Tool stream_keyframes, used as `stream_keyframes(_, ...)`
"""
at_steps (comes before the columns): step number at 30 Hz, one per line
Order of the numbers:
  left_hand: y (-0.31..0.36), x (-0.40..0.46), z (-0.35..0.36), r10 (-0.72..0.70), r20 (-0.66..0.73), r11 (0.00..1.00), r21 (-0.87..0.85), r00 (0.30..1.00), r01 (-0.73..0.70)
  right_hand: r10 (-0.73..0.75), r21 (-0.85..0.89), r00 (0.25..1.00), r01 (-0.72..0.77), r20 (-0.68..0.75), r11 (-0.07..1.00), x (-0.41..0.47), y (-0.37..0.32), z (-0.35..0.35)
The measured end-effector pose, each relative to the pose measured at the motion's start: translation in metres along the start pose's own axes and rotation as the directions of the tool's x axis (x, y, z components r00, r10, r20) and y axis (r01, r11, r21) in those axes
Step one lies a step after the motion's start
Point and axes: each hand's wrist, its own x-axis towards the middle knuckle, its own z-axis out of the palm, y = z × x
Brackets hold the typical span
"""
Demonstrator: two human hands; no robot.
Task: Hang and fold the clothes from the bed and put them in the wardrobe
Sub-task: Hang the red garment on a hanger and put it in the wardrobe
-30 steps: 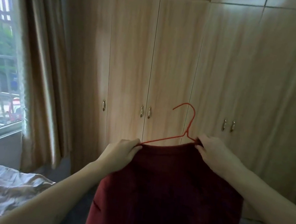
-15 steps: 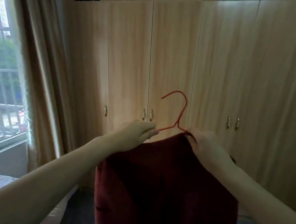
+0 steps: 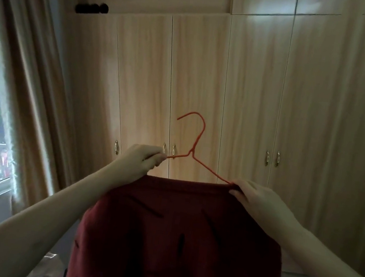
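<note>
Red wire hanger (image 3: 193, 149), left arm pinched by left hand (image 3: 144, 160); right hand (image 3: 253, 200) grips maroon garment (image 3: 177, 237) collar (seat both shoulders evenly).

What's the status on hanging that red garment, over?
Left hand pinches the hanger arm; right hand grips the red garment collar over the other arm. Garment half on. Wardrobe doors ahead are shut.

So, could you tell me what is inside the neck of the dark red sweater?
The red wire hanger is only partly in: its right arm enters the sweater collar at the right hand; the left hand holds the left arm outside. Anything deeper is covered by fabric.
</note>
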Motion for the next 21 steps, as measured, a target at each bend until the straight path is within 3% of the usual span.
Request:
stream_keyframes(4,0.002,0.002,0.002,0.006,0.115,0.991,0.130,0.993,-0.021,0.127,0.130,0.992,-0.129,0.028,0.983,0.002,0.002,0.015)
stream_keyframes(7,-0.002,-0.004,0.006,-0.048,0.137,0.970,0.244,0.989,0.013,0.221,0.228,0.974,-0.204,-0.052,0.952,0.007,-0.001,0.025)
stream_keyframes(11,-0.015,-0.017,0.009,-0.085,0.032,0.970,0.230,0.996,0.075,0.190,0.168,0.976,-0.170,-0.107,0.971,0.018,-0.006,0.034)
stream_keyframes(16,-0.036,-0.023,-0.002,-0.165,-0.024,0.970,0.176,0.986,0.167,0.060,-0.087,0.995,-0.067,-0.086,0.994,0.040,-0.004,0.046)
stream_keyframes(19,-0.048,-0.027,-0.007,-0.190,-0.012,0.958,0.214,0.982,0.188,0.095,-0.022,0.996,-0.095,-0.003,0.995,0.048,-0.006,0.064)
stream_keyframes(21,-0.058,-0.029,-0.006,-0.203,-0.010,0.944,0.263,0.979,0.199,0.114,0.052,0.993,-0.112,-0.027,0.992,0.057,-0.009,0.078)
